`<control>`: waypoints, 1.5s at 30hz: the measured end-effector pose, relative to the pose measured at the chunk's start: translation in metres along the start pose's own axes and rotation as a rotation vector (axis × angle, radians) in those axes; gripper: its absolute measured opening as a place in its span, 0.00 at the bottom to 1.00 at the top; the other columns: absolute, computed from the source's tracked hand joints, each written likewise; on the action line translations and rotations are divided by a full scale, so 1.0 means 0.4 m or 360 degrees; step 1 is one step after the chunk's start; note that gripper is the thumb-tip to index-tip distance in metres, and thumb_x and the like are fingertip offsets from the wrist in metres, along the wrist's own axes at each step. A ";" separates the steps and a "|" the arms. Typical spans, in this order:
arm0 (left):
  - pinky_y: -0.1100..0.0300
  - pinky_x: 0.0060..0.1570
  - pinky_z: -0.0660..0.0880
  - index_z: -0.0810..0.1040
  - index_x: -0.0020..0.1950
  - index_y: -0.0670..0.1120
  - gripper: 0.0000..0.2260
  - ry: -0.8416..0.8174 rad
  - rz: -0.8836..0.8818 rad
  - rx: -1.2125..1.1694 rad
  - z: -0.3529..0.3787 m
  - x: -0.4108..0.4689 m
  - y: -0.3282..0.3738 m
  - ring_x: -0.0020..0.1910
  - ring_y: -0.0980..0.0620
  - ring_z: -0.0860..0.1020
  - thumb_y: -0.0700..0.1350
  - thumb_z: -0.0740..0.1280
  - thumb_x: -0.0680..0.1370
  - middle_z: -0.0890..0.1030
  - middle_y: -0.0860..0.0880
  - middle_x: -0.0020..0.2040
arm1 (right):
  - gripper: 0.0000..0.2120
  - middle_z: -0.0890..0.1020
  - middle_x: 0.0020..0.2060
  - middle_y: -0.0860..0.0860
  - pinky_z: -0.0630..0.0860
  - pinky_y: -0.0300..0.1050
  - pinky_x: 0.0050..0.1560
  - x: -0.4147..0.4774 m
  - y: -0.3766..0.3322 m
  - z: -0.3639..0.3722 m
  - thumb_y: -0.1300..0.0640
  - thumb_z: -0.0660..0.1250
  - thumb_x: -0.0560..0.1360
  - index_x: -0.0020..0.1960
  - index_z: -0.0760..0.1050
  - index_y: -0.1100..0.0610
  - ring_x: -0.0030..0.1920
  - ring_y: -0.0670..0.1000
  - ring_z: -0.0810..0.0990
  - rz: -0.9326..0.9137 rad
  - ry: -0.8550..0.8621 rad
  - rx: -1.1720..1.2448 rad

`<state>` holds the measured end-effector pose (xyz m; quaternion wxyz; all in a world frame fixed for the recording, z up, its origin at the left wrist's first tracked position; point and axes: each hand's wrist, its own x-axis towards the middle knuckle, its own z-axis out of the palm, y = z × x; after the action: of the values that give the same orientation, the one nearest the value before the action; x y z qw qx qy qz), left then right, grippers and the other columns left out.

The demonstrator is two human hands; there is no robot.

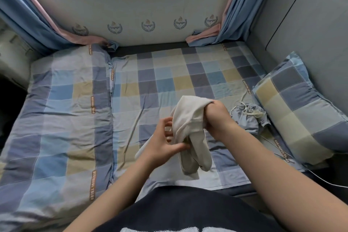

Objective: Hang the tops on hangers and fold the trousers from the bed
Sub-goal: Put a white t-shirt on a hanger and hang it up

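Observation:
A cream-white garment [188,120] hangs bunched above the checked bed sheet [169,81], its lower end drooping toward the bed's near edge. My right hand [216,117] grips its upper part, fingers hidden in the cloth. My left hand [165,143] pinches the garment's left edge lower down, thumb on the fabric. A grey-blue garment with white drawstrings [248,117] lies crumpled on the sheet just right of my right hand.
A folded checked quilt [62,118] covers the bed's left half. A checked pillow [299,107] leans against the grey padded wall at right. Blue and pink curtains [28,19] hang at both far corners. A thin white cable [320,179] trails off the bed's right edge.

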<state>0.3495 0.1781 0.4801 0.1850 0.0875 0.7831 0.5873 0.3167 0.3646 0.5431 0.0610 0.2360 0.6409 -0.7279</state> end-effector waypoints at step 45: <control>0.52 0.41 0.73 0.81 0.39 0.47 0.13 0.0118 -0.0291 0.0986 -0.367 0.001 -0.092 0.43 0.41 0.79 0.32 0.62 0.71 0.82 0.46 0.37 | 0.12 0.82 0.45 0.52 0.72 0.55 0.53 -0.047 0.237 -0.040 0.61 0.58 0.73 0.47 0.80 0.53 0.50 0.59 0.76 -0.0367 0.0138 -0.1621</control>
<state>0.2945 0.0370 0.4803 0.1729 0.0476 0.9354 0.3048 0.3746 0.3599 0.4644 0.0610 0.1342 0.9374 -0.3157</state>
